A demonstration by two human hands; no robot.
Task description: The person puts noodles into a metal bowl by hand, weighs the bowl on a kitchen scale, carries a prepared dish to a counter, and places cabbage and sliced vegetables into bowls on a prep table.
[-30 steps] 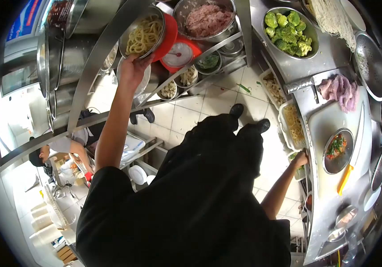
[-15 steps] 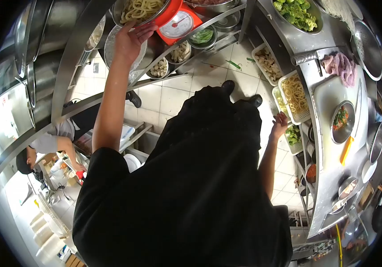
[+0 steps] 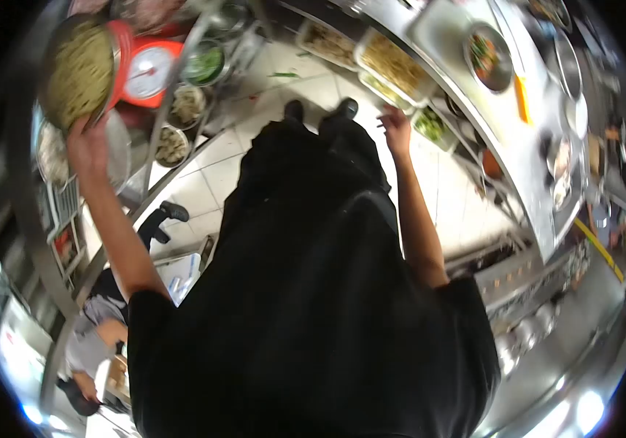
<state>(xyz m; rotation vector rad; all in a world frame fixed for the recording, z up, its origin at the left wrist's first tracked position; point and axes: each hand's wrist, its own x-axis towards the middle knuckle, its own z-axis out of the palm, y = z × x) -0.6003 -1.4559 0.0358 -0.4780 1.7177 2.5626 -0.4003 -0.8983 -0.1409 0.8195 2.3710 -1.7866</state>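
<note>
While the right hand (image 3: 396, 131) hangs empty and loosely uncurled, the left hand (image 3: 87, 151) touches the near rim of one noodle bowl (image 3: 50, 64), its grip too blurred to judge. One red scale (image 3: 150, 71) shows beside the bowl.

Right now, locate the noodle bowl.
In the head view, the noodle bowl is at upper left, the left hand at its lower edge, the red scale's dial to its right.

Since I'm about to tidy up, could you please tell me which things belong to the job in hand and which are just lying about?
In the job, it seems: noodle bowl, left hand at its rim; red scale beside it.
Lying about, it seems: orange-handled knife; green scrap on the floor.
</note>
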